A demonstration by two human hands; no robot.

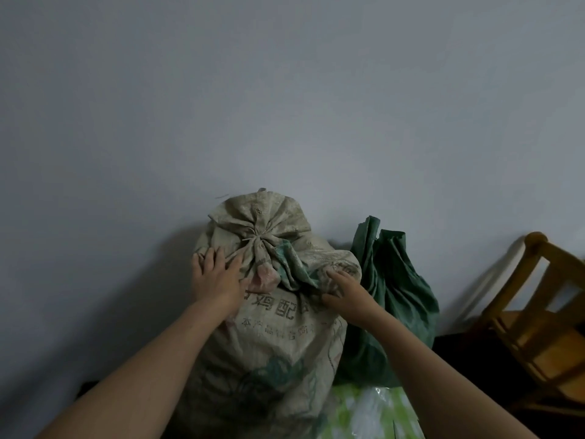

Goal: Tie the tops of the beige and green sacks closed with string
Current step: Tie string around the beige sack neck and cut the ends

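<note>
While pressing the left hand (pixel 218 277) flat, grip wide, beside the string (pixel 250 239) cinching the centre beige sack (pixel 278 331), with the right hand (pixel 345 289) on its right shoulder in a grip impossible to read, probably best testing that string for snugness before reaching right for the green sack (pixel 399 289), standing untied against the wall (pixel 285 90).

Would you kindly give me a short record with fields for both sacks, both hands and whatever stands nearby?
beige sack: upright by the wall, neck gathered and bound with string
green sack: right of the beige one, top loose, no string visible
left hand: fingers straight, resting on the beige sack beside the tie
right hand: on the beige sack's right shoulder; grip unclear
wooden chair: far right
plastic bag: green and white, in front of the sacks
</note>
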